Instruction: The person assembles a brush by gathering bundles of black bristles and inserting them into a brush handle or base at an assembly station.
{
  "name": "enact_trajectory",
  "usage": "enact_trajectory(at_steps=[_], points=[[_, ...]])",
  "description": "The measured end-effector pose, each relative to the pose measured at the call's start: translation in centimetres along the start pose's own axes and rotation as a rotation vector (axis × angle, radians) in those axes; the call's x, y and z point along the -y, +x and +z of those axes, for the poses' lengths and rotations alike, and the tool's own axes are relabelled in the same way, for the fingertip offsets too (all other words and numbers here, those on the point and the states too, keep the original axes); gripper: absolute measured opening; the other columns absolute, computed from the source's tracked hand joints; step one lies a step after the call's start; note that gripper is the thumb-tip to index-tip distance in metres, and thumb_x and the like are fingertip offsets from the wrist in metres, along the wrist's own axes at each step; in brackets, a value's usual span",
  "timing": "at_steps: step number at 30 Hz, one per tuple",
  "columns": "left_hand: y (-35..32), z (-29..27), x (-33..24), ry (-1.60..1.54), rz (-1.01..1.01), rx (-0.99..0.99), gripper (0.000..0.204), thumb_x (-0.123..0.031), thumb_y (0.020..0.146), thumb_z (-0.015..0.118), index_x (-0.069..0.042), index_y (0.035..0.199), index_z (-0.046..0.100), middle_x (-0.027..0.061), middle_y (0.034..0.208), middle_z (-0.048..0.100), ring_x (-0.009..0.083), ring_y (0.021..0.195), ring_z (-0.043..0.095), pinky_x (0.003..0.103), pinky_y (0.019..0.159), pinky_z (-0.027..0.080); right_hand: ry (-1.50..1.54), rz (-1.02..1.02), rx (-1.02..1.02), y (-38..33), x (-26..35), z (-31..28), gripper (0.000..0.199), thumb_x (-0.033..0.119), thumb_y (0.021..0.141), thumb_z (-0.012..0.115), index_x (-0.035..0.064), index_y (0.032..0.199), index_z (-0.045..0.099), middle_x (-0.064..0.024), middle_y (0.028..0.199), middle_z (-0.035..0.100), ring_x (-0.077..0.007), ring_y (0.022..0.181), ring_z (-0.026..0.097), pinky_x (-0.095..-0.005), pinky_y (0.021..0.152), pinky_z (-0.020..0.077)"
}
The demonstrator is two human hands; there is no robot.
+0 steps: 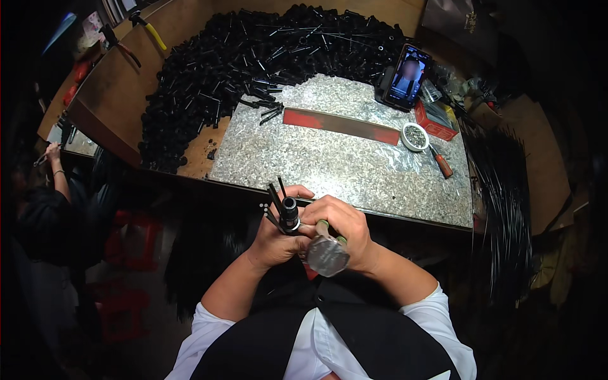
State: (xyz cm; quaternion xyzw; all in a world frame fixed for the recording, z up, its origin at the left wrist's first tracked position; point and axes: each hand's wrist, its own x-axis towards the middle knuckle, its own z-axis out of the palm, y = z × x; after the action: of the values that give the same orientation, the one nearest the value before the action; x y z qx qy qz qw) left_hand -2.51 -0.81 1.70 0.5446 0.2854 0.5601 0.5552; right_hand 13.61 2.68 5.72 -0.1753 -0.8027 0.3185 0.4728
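Observation:
In front of my chest, just off the worktop's near edge, my left hand (275, 237) is closed around an upright black tube (290, 206) with an open round top. Thin black rods (277, 197) stick up beside the tube, next to my fingers. My right hand (345, 221) grips a green-handled tool (323, 227), whose front end points at the tube's lower part. Below that hand shows a broad, faceted silver metal face (327, 256); I cannot tell whether it belongs to the same tool. My fingers hide where tool and tube meet.
Black tubular parts (209, 76) are heaped behind the speckled worktop (266, 155). On it lie a red-and-brown strip (342, 125), a white cup (415, 137), a screwdriver (441, 163) and a phone (408, 77). Long black rods (506, 209) hang at right. A co-worker's hand (53, 152) shows left.

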Motion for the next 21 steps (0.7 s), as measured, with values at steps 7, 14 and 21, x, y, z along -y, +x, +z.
enact_trajectory(at_steps=[7, 14, 21], points=[[1.5, -0.6, -0.4, 0.395, 0.323, 0.01, 0.073, -0.042, 0.052, 0.086, 0.0, 0.103, 0.055, 0.0018, 0.092, 0.056, 0.0108, 0.079, 0.055, 0.026, 0.075, 0.043, -0.017, 0.133, 0.161, 0.4, -0.2, -0.5, 0.024, 0.01, 0.074, 0.075, 0.0003, 0.084, 0.056, -0.0118, 0.08, 0.059, -0.026, 0.07, 0.06, -0.0318, 0.062, 0.0467], [-0.3, -2.8, -0.4, -0.111, -0.039, -0.149, 0.076, -0.042, 0.053, 0.086, 0.003, 0.105, 0.053, -0.0079, 0.057, 0.044, 0.0011, 0.057, 0.042, 0.02, 0.058, 0.036, -0.103, 0.44, 0.372, -0.3, 1.7, -5.0, 0.045, 0.007, 0.075, 0.073, 0.0008, 0.115, 0.052, -0.0078, 0.08, 0.053, -0.0171, 0.07, 0.054, -0.0334, 0.063, 0.0442], [-0.1, -3.3, -0.2, -0.104, -0.05, -0.153, 0.063, -0.032, 0.057, 0.09, 0.0, 0.1, 0.058, -0.0065, 0.064, 0.048, 0.0028, 0.057, 0.043, 0.022, 0.055, 0.036, -0.908, 0.065, 0.516, -0.3, 3.8, -7.9, 0.063, 0.002, 0.071, 0.069, 0.0139, 0.13, 0.053, -0.0078, 0.069, 0.048, -0.0227, 0.054, 0.052, -0.0344, 0.048, 0.0418]])
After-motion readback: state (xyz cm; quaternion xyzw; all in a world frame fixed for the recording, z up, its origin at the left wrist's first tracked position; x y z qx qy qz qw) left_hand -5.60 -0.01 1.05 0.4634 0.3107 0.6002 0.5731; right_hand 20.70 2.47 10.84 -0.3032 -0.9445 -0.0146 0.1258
